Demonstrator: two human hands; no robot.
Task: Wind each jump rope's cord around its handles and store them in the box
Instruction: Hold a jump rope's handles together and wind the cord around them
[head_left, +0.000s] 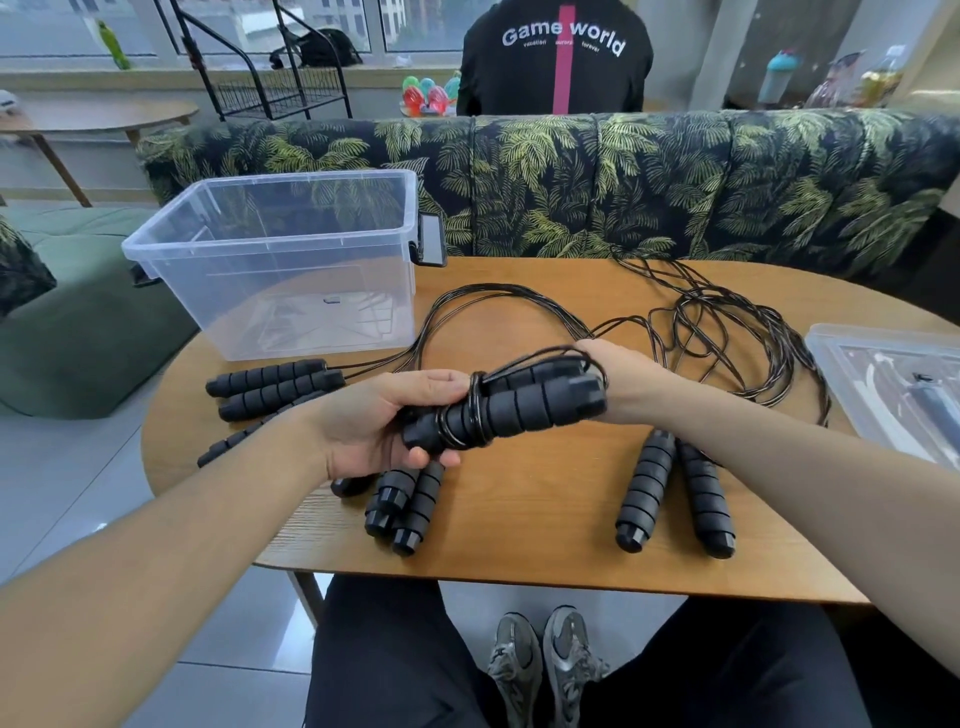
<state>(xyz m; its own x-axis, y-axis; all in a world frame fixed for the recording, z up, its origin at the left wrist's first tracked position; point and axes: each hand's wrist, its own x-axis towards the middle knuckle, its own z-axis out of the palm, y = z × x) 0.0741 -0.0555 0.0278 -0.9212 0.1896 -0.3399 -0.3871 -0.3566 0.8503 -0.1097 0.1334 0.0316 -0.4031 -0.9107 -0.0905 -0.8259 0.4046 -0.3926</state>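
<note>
- Over the table's middle, the left hand is gripping two handles together, keeping them steady.
- Right hand is pinching the cord, looping it around.
- Box is waiting open at the far left corner.

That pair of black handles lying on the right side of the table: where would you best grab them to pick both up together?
Grip the pair of handles around the ribbed foam middles, coming down from above, fingers closing across both from the outer sides. They lie flat, close together and almost parallel, caps toward the person, so one hand could probably span both. Their cords trail away at the far ends.
</note>
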